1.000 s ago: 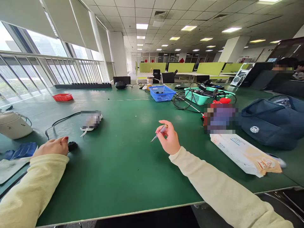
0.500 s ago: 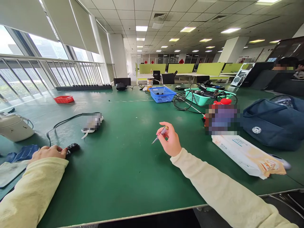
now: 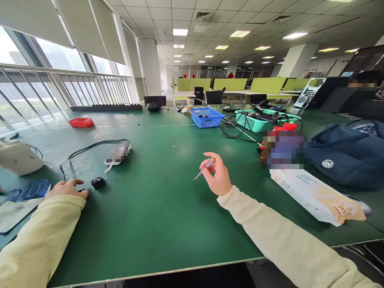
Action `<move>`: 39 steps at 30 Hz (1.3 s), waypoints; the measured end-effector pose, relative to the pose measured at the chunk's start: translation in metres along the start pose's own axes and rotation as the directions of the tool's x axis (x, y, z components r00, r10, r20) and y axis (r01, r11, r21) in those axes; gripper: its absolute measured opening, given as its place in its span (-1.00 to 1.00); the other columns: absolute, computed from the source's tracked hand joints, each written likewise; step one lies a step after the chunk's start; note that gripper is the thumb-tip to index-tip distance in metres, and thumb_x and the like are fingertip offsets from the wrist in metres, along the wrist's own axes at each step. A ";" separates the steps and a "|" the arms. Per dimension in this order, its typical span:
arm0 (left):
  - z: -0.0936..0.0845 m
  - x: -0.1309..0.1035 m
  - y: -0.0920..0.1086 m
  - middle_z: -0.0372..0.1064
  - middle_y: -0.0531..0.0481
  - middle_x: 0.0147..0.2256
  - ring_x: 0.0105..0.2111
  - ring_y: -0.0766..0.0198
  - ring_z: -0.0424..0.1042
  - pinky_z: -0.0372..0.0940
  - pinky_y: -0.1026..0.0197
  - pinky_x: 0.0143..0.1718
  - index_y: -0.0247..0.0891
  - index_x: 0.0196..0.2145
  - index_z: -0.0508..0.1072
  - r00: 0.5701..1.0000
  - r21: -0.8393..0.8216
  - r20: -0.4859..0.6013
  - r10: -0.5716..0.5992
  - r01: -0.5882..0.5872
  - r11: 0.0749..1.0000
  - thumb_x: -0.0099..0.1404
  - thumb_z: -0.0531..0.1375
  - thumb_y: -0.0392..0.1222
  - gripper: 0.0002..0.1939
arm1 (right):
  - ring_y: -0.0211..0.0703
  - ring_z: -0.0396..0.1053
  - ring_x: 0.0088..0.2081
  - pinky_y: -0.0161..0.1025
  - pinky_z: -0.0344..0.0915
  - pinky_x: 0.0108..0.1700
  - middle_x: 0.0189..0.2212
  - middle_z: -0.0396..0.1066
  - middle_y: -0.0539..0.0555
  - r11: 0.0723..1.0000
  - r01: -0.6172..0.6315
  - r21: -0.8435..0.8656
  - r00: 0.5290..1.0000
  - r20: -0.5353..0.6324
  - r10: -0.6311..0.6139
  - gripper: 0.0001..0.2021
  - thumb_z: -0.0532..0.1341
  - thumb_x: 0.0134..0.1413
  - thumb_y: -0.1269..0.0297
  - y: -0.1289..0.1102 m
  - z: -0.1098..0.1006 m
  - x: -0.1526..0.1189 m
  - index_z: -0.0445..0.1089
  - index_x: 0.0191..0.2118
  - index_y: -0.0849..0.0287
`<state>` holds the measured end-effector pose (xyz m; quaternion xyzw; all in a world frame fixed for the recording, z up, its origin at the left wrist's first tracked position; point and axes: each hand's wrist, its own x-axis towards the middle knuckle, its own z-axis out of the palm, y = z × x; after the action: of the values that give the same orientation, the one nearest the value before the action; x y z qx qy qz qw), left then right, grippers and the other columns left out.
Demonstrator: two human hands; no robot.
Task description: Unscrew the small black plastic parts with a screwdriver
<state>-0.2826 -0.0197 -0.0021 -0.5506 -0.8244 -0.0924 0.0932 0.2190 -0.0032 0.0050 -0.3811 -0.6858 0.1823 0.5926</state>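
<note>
My right hand [image 3: 218,175] is raised over the green table [image 3: 144,224]. Its fingers pinch the handle of a small screwdriver [image 3: 206,167] with a clear purplish handle, its metal tip angled down to the left. On the left, my left hand [image 3: 66,189] rests low on the table, thumb and index finger apart. A small black block-shaped part [image 3: 98,183] lies just to the right of those fingers, not touching them. Something small and dark shows by the fingertips, too small to make out. A dark blue cloth-like thing [image 3: 30,191] sits beside the hand.
A power strip [image 3: 117,155], partly blurred, lies with its black cable beyond my left hand. Farther back are a red tray [image 3: 81,123], a blue basket [image 3: 207,117] and a green basket [image 3: 255,123] with cables. At right are a wipes packet [image 3: 315,196] and a navy bag [image 3: 348,154].
My left hand has let go of the black part and drawn slightly away from it. The right hand keeps the screwdriver in nearly the same pose; the view has shifted slightly.
</note>
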 end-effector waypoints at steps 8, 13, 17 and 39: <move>-0.028 -0.015 0.027 0.36 -0.16 0.08 0.03 -0.03 0.45 0.36 -0.14 0.14 -0.13 0.07 0.44 0.969 -0.162 -0.246 0.018 -0.059 0.985 0.26 0.07 -0.02 -0.54 | -0.22 0.42 -0.42 -0.25 0.40 -0.36 -0.38 0.46 -0.02 1.000 -0.006 0.016 1.000 0.001 0.006 -0.64 0.16 0.11 0.38 0.001 0.000 0.000 0.20 0.04 0.06; -0.029 -0.010 0.028 0.35 -0.15 0.13 0.10 0.05 0.40 0.38 0.05 0.15 -0.21 0.07 0.43 0.888 -0.270 -0.326 0.324 -0.416 0.868 0.30 0.05 0.03 -0.53 | -0.24 0.40 -0.44 -0.25 0.40 -0.37 -0.39 0.45 -0.03 1.000 -0.013 0.021 1.000 0.000 0.013 -0.64 0.15 0.10 0.37 0.001 0.000 0.000 0.20 0.04 0.06; -0.017 -0.005 0.031 0.33 -0.14 0.17 0.18 0.03 0.32 0.18 -0.06 0.31 -0.19 0.08 0.44 0.849 -0.239 -0.221 0.480 -0.525 0.817 0.35 -0.05 -0.10 -0.54 | -0.23 0.42 -0.42 -0.24 0.40 -0.35 -0.39 0.45 -0.02 1.000 -0.018 0.023 1.000 0.001 0.018 -0.64 0.16 0.10 0.38 0.001 0.000 0.000 0.20 0.04 0.06; -0.012 -0.001 0.036 0.33 -0.09 0.21 0.15 0.07 0.36 0.27 0.05 0.21 -0.17 0.30 0.27 0.889 -0.164 -0.048 0.456 -0.458 0.874 0.32 -0.10 -0.23 -0.39 | -0.23 0.39 -0.44 -0.25 0.38 -0.37 -0.39 0.45 -0.03 0.999 -0.015 0.046 1.000 0.008 0.014 -0.64 0.17 0.12 0.35 -0.002 -0.001 -0.001 0.19 0.04 0.05</move>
<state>-0.2482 -0.0102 0.0112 -0.7351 -0.6597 -0.1404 0.0680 0.2192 -0.0051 0.0064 -0.3716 -0.6809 0.2036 0.5973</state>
